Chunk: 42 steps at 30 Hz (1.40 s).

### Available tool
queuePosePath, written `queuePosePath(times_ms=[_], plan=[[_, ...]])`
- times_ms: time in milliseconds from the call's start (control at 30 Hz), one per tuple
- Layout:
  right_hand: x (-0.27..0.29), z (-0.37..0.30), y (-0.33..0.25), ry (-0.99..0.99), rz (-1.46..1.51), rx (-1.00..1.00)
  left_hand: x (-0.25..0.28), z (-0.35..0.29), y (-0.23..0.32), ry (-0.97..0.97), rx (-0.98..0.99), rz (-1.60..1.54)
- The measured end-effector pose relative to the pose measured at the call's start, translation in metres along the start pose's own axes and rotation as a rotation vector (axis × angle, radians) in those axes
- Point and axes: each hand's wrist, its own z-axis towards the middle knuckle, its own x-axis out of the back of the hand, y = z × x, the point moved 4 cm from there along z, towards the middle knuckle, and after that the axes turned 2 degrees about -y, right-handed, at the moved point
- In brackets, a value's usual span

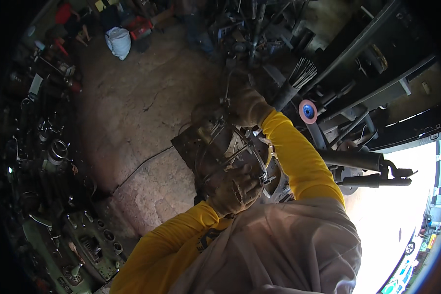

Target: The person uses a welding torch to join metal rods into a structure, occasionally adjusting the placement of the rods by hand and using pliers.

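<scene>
Clearly, both my hands are on the same thing: a dirty metal assembly (220,149) of plates, rods and wire, which sits in front of my chest, above the stone floor (132,112). I cannot tell what it rests on.

My left hand (235,190), in a worn work glove, is at the near lower end of the assembly, and its fingers (247,177) are curled closed around a thin rod or frame part there. My right hand (247,105), gloved too, is at the far upper end; the fingers seem closed on the top edge, but I cannot see them well.

So the assembly lies between the two hands, and its long axis runs from near me toward the far side, a little tilted to the left. The left hand is nearer to my body. Just beside the right arm stands a grinding disc (308,111) with a blue centre.
</scene>
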Motion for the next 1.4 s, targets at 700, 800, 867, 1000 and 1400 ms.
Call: queuePosePath(times_ms=[700,800,867,1000,1400], plan=[[-0.084,-0.222,-0.041,0.077,0.361,-0.486,-0.001,0.001,0.004,-0.084,-0.004,0.075],[-0.127,-0.226,-0.031,0.210,0.567,-0.421,0.002,-0.002,0.006,-0.022,-0.013,0.105],[-0.118,-0.229,-0.038,0.270,0.700,-0.496,0.003,-0.001,0.007,0.000,-0.015,0.102],[-0.091,-0.216,-0.036,0.362,0.564,-0.410,-0.013,-0.010,0.000,-0.032,0.001,0.017],[-0.057,-0.182,-0.021,0.317,0.483,-0.303,-0.012,-0.013,0.002,0.111,0.008,0.035]])
